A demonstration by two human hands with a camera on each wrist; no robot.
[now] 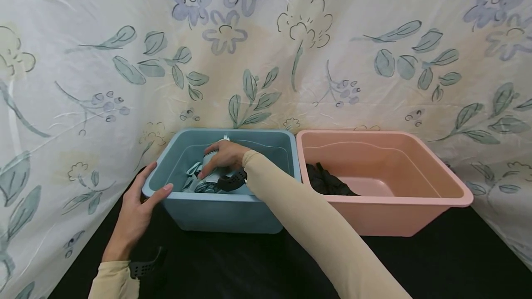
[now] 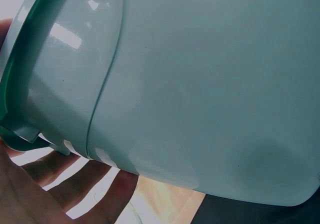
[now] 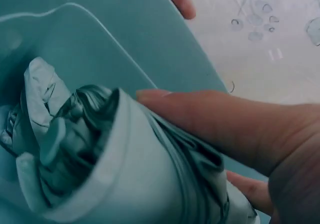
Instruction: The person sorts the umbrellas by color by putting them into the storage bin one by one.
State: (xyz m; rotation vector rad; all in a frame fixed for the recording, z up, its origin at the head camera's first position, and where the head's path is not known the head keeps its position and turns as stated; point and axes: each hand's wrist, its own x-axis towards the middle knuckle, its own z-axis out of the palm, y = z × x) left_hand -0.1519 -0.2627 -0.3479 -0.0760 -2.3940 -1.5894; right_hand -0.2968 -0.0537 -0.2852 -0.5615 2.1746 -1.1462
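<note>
My right hand (image 1: 226, 155) reaches down into the blue bin (image 1: 220, 213) and grips a rolled pale blue-green cloth bundle (image 3: 145, 169). In the right wrist view the thumb presses its upper side, and fingers show at its lower edge. Crumpled folds fill the bundle's near end; its exact kind cannot be told. More crumpled pale cloth (image 3: 42, 91) lies beside it. At the bin's left front corner rests my left hand (image 1: 139, 204), its fingers along the left side and the thumb at the front rim. The left wrist view shows those fingers fairly straight against the outer wall.
A pink bin (image 1: 399, 216) stands right against the blue one, with a dark cloth-like item (image 1: 326, 181) in its left part. Both bins sit on a black surface (image 1: 232, 266). Behind them hangs a flower-patterned curtain (image 1: 257, 59).
</note>
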